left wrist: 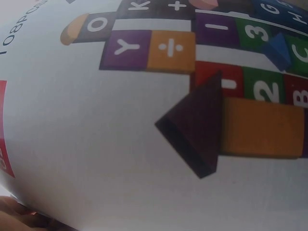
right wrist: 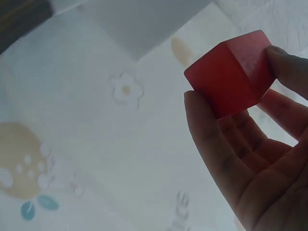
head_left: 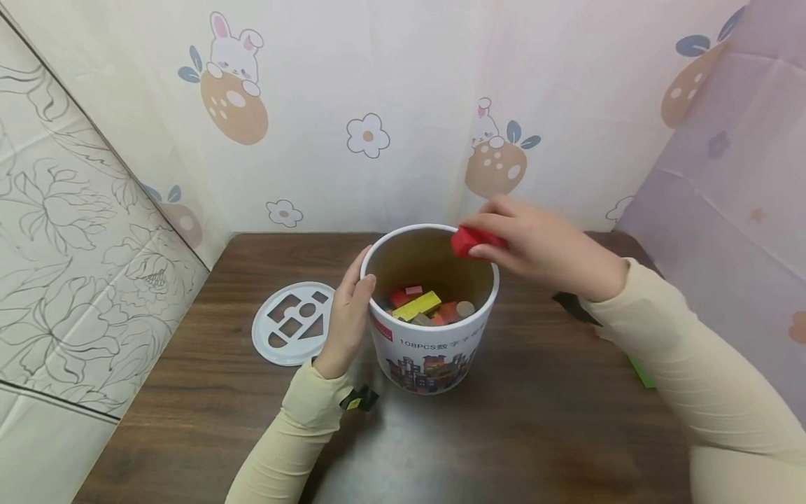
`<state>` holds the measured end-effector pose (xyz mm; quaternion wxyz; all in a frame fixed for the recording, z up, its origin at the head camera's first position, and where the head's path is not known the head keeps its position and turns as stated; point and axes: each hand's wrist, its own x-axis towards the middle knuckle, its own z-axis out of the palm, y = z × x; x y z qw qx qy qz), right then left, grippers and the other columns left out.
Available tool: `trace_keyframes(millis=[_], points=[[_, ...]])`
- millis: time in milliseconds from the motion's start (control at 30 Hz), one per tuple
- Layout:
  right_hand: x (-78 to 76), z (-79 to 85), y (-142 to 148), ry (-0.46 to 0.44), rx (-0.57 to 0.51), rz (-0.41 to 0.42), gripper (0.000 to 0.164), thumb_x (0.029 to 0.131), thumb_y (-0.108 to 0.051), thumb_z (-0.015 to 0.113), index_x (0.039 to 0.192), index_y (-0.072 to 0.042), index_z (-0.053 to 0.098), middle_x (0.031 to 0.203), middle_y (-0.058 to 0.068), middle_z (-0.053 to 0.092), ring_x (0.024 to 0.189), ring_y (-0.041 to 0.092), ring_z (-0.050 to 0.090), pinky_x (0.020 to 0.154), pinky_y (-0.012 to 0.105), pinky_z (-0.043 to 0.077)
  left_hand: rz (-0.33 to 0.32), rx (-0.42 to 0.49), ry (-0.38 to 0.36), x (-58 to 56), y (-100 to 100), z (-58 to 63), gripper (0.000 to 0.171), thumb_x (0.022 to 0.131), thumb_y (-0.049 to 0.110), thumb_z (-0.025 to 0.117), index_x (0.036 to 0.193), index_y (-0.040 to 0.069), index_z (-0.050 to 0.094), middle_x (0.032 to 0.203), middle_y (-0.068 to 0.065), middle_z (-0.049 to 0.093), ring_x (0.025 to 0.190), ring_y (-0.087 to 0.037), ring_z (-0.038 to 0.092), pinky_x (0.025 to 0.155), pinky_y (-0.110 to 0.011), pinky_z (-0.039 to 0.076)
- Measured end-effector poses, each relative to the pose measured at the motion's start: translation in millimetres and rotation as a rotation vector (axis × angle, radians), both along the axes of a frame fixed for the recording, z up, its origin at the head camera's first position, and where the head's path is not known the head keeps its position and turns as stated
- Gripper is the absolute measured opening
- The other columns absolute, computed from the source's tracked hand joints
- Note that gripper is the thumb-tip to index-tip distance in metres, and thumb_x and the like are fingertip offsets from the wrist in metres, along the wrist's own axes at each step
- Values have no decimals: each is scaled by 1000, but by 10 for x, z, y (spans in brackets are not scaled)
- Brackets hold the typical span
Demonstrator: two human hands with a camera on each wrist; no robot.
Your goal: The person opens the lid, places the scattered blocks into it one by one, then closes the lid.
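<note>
A white bucket [head_left: 434, 371] printed with pictures of blocks stands upright on the table, its top uncovered. My left hand [head_left: 345, 318] grips its left side, the thumb at the rim. In the left wrist view the printed wall [left wrist: 120, 144] fills the picture, and only a bit of the hand [left wrist: 21, 216] shows. Over the bucket's right rim, my right hand [head_left: 535, 245] pinches a red block [head_left: 467, 241] between thumb and fingers. Flat faces and sharp edges of that red block [right wrist: 231, 72] show in the right wrist view. Inside the bucket lie several coloured blocks, among them a long yellow block [head_left: 417, 306].
Left of the bucket, a white lid [head_left: 259, 332] with shaped cut-outs lies on the dark wooden table [head_left: 535, 434]. Something green [head_left: 642, 372] is partly hidden behind the right sleeve. A patterned curtain [head_left: 415, 84] hangs behind the table.
</note>
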<state>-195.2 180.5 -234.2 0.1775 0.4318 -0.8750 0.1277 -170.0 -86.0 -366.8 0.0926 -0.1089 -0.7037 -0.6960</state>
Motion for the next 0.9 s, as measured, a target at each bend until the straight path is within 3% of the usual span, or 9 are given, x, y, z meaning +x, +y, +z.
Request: trace_keyframes(millis=[233,400,667,900], points=[[-60,-8,-344,-130,89,72,39,87,-25,74,123,-13,66,101,2,60,88,13,57,72,26,55,-2,-4,-14,-5,-2,4,48,102,26,41,150,20,39,151,0,43,139,-21,41,114,-48,37],[-106,-28,-504,-204,157,96,38,88,-28,73,123,-14,66,95,0,59,84,12,56,71,24,53,-13,-5,-9,-4,-3,7,48,102,26,40,150,21,39,151,1,44,138,-21,41,114,-48,37],[-154,-56,-611,-211,193,127,35,87,-28,73,119,-13,68,92,1,59,82,13,58,73,25,54,-11,-7,-17,4,-4,16,48,102,26,40,150,21,38,152,1,43,139,-22,41,114,-49,36],[-160,-104,-602,-237,200,107,35,88,-26,73,119,-12,69,97,2,61,85,14,60,75,28,56,-16,1,-20,5,-2,2,48,102,26,41,150,22,38,152,1,42,139,-21,41,115,-49,36]])
